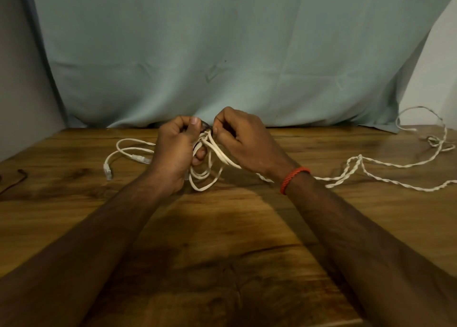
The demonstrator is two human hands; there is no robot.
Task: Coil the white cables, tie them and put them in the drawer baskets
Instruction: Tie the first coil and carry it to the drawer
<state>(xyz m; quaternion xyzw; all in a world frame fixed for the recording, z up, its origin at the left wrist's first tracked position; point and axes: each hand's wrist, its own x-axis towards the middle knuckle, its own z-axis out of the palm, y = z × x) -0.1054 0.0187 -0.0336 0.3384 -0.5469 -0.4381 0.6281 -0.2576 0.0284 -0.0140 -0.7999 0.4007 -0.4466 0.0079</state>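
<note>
The white cable [210, 168] is being held above the table [222, 240] as a loose coil between both hands. The fingers [194, 125] of the left hand [175, 151] are being curled round the bunched loops, with the thumb pressed upright against the top of the bundle. The fingers [217, 131] of the right hand [243, 141] are being pressed together, thumb against forefinger, pinching the strands at the top of the coil just beside the left thumb. A small dark thing [205, 126] is showing between the two sets of fingertips; what it is cannot be told. Below the fingers the loops are hanging down towards the table. To the left of the left fingers, two ends of the cable are lying on the table with their plugs [108, 170]. A twisted white cable [371, 168] is lying well apart to the right of the right fingers, passing behind the right wrist, where a red band [294, 178] is being worn.
</note>
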